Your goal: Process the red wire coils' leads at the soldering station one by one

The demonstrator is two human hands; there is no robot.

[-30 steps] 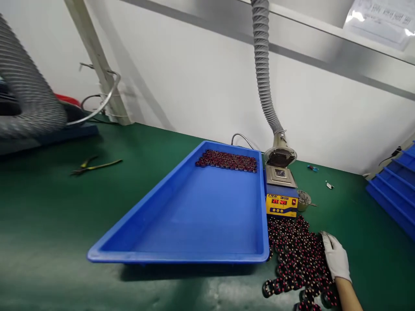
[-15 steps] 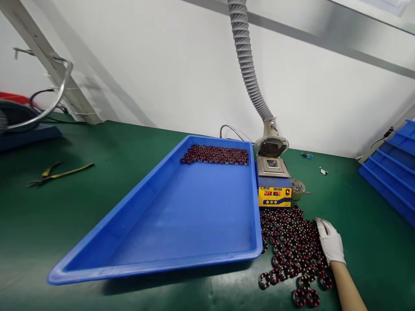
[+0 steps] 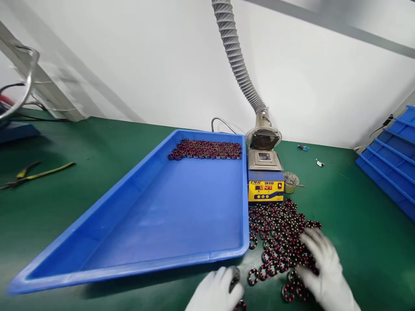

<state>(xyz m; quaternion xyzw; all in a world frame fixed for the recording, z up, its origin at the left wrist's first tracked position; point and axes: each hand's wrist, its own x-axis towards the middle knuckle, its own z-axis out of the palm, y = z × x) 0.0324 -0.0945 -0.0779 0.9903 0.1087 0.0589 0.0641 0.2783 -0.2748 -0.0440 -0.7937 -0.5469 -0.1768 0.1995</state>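
Black ring-shaped parts [image 3: 275,242] with red and pale spots round their rims lie in a dense spread on the green bench. At the bottom edge, my left hand [image 3: 215,291] in a white glove has thumb and fingers closed round one dark ring-shaped part [image 3: 234,278]. Another ring-shaped part [image 3: 240,306] shows just below that hand. My right hand [image 3: 326,268], gloved too and slightly blurred, reaches over the right side of the spread with thumb and fingers apart. Its fingertips are over several rings; whether they touch them I cannot tell.
A large blue tray [image 3: 139,268] holds packed rows of similar rings [image 3: 207,150] at its far end. Beside it stands a solder pot [image 3: 266,188] under a grey duct [image 3: 235,47], with a small cup [image 3: 291,183]. Pliers [image 3: 35,175] lie left; blue trays [image 3: 394,160] are stacked right.
My left hand has come into view with a ring-shaped part in it. My right hand has moved over the spread and opened its fingers. The view has shifted slightly to the right.
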